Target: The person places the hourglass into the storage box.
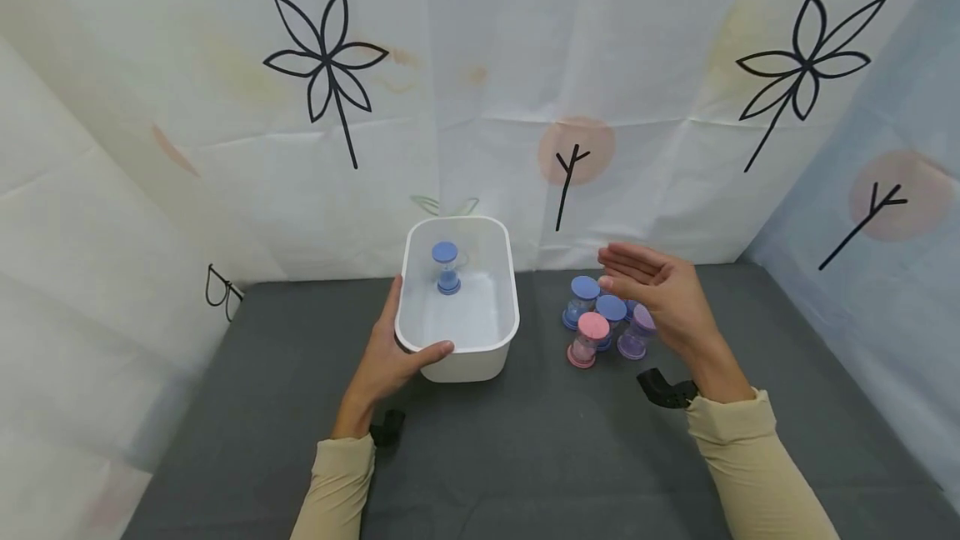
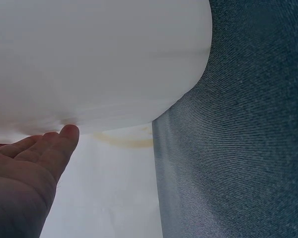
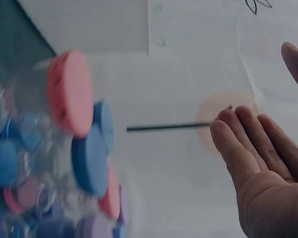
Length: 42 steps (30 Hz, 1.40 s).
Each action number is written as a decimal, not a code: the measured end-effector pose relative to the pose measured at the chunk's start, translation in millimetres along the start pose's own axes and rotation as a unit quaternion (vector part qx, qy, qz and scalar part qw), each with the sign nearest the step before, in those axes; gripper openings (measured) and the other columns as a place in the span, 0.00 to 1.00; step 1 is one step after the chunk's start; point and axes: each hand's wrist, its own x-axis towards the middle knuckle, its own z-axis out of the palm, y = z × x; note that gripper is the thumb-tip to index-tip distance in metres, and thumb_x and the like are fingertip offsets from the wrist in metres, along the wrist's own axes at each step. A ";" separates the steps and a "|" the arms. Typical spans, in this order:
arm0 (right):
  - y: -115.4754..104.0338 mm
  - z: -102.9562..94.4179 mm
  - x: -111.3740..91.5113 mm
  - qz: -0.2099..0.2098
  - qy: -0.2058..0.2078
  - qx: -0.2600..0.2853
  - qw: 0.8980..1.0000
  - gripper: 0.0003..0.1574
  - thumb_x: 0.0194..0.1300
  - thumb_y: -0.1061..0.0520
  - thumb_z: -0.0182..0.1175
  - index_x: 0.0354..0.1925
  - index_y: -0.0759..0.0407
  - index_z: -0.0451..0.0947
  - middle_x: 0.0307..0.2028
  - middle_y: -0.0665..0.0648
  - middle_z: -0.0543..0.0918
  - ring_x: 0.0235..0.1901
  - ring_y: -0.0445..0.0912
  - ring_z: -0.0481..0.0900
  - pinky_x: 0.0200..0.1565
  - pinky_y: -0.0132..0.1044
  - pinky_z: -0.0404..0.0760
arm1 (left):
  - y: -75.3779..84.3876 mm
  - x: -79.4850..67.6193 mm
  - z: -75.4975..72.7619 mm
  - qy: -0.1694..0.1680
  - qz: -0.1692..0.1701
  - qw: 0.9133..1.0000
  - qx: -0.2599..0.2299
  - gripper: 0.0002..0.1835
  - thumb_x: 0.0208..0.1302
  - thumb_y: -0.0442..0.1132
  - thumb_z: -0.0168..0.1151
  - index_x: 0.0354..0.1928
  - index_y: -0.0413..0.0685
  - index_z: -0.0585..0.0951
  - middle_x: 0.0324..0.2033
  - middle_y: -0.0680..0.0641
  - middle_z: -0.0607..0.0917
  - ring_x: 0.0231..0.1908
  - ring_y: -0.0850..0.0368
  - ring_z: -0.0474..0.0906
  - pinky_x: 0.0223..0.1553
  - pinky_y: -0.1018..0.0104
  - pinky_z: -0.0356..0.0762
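My left hand holds a white plastic bin at its near left corner, thumb on the front rim and fingers along the side. Seen from the left wrist, the fingertips touch the bin's outer wall. Inside the bin stands one blue-capped sand timer. My right hand, fingers straight and palm turned left, is over a cluster of small sand timers and holds nothing. The cluster has blue-capped timers, a pink-capped one and a purple-capped one; the hand hides some of them.
A dark grey cloth covers the table. White printed fabric hangs close behind the bin and the timers, with more at both sides. A thin black cord lies at the table's left edge.
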 end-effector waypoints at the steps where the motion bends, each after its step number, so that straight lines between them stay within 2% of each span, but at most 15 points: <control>1: 1.1 -5.2 -5.6 -0.005 0.006 0.002 1.000 0.33 0.64 0.73 0.66 0.66 0.70 0.72 0.55 0.54 0.85 0.55 0.42 0.83 0.50 0.33 0.82 | -0.2 -0.3 0.2 0.000 0.000 1.000 -0.001 0.65 0.51 0.33 0.80 0.82 0.55 0.45 0.73 0.47 0.65 0.61 0.39 0.71 0.56 0.30 0.69; 9: 15.4 -41.6 -41.3 -0.037 0.081 -0.025 0.996 0.32 0.62 0.73 0.67 0.65 0.69 0.74 0.55 0.54 0.85 0.55 0.40 0.83 0.51 0.28 0.80 | -1.2 -0.4 1.5 -0.001 -0.004 1.000 0.000 0.65 0.51 0.33 0.80 0.82 0.56 0.45 0.73 0.48 0.65 0.61 0.42 0.71 0.56 0.31 0.69; 15: 31.7 -60.3 -56.3 -0.023 0.120 -0.025 0.992 0.34 0.62 0.72 0.68 0.65 0.70 0.74 0.53 0.50 0.86 0.52 0.36 0.83 0.48 0.28 0.80 | -1.2 1.2 2.7 -0.004 -0.003 1.000 -0.007 0.65 0.51 0.32 0.80 0.82 0.58 0.45 0.73 0.48 0.64 0.62 0.41 0.70 0.57 0.30 0.68; 19: 42.4 -66.7 -59.1 -0.002 0.134 -0.051 0.990 0.38 0.61 0.70 0.71 0.67 0.74 0.70 0.51 0.46 0.86 0.52 0.34 0.82 0.47 0.27 0.81 | -1.4 0.4 1.7 -0.002 -0.002 1.000 -0.006 0.65 0.50 0.31 0.80 0.82 0.57 0.45 0.73 0.48 0.64 0.62 0.40 0.70 0.57 0.30 0.68; 26: 57.9 -67.7 -56.3 0.047 0.141 -0.111 0.983 0.43 0.60 0.64 0.74 0.67 0.78 0.67 0.50 0.43 0.85 0.49 0.31 0.82 0.46 0.24 0.80 | -1.3 -0.6 -0.8 0.000 0.003 1.000 0.001 0.65 0.51 0.32 0.80 0.82 0.58 0.45 0.73 0.48 0.64 0.62 0.40 0.70 0.57 0.30 0.69; 30: 64.0 -62.1 -53.8 0.077 0.141 -0.192 0.968 0.44 0.61 0.57 0.74 0.68 0.74 0.69 0.57 0.58 0.83 0.48 0.28 0.80 0.46 0.20 0.77 | -1.0 0.5 -1.4 -0.004 0.005 1.000 0.004 0.65 0.51 0.32 0.80 0.82 0.64 0.45 0.73 0.47 0.64 0.62 0.40 0.70 0.57 0.31 0.69; 34: 70.0 -54.8 -51.9 0.087 0.133 -0.224 0.961 0.43 0.63 0.54 0.74 0.69 0.71 0.69 0.63 0.73 0.75 0.47 0.26 0.78 0.46 0.19 0.76 | -0.1 0.4 -1.4 -0.005 0.003 1.000 0.004 0.65 0.51 0.32 0.80 0.81 0.67 0.45 0.74 0.47 0.64 0.62 0.41 0.70 0.57 0.31 0.69; 36: 73.3 -51.5 -51.4 0.080 0.135 -0.218 0.963 0.42 0.63 0.56 0.73 0.69 0.71 0.70 0.62 0.71 0.76 0.47 0.26 0.78 0.47 0.20 0.77 | 0.2 0.3 -1.3 -0.005 0.003 1.000 0.005 0.66 0.50 0.33 0.81 0.81 0.67 0.45 0.74 0.47 0.63 0.62 0.41 0.70 0.57 0.31 0.69; 42: 82.2 -48.7 -51.5 0.052 0.155 -0.199 0.966 0.40 0.61 0.60 0.74 0.67 0.73 0.71 0.53 0.51 0.81 0.47 0.28 0.80 0.46 0.21 0.78 | -1.0 1.5 -0.1 -0.006 0.005 1.000 -0.002 0.66 0.50 0.32 0.81 0.82 0.59 0.45 0.73 0.47 0.64 0.62 0.39 0.70 0.57 0.29 0.68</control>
